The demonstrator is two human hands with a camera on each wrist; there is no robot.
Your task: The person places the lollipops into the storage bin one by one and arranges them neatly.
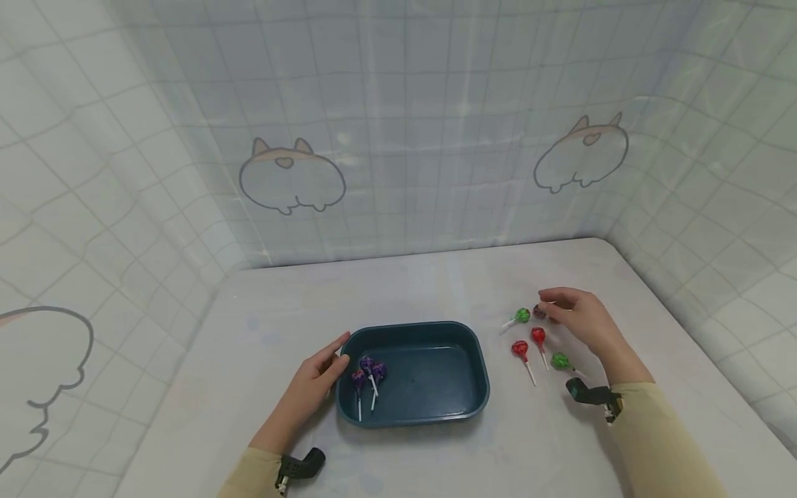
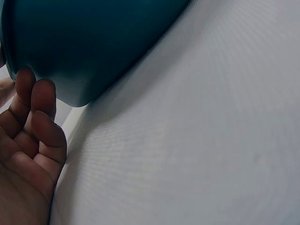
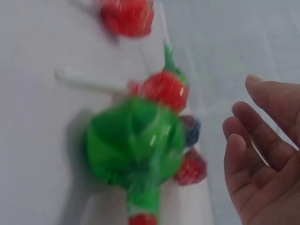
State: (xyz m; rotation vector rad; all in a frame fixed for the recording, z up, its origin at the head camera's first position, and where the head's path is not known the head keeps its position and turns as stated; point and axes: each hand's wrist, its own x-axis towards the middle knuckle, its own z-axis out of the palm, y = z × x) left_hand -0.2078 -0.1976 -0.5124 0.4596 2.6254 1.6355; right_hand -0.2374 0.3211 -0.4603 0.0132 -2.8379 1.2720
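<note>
My left hand (image 1: pixel 314 377) holds the left rim of a dark teal tray (image 1: pixel 423 418), thumb on the rim and fingers along the outer wall. In the left wrist view, curled fingers (image 2: pixel 44 98) touch that wall. Three purple lollipops (image 1: pixel 379 371) lie at the tray's left end. Over on the right, my right hand (image 1: pixel 582 318) hovers above a dark-wrapped lollipop (image 1: pixel 539 312), partly hidden by the fingertips. Its thumb and fingers stand apart with nothing between them in the right wrist view. Near it lie a green lollipop (image 1: pixel 521 315) and a red lollipop (image 1: pixel 538 336).
Another red lollipop (image 1: pixel 519 348) and a second green lollipop (image 1: pixel 560 361) lie between the tray and my right forearm. All rest on a white table (image 1: pixel 386 294). Pale grid-patterned curtains (image 1: pixel 436 173) enclose its back and sides.
</note>
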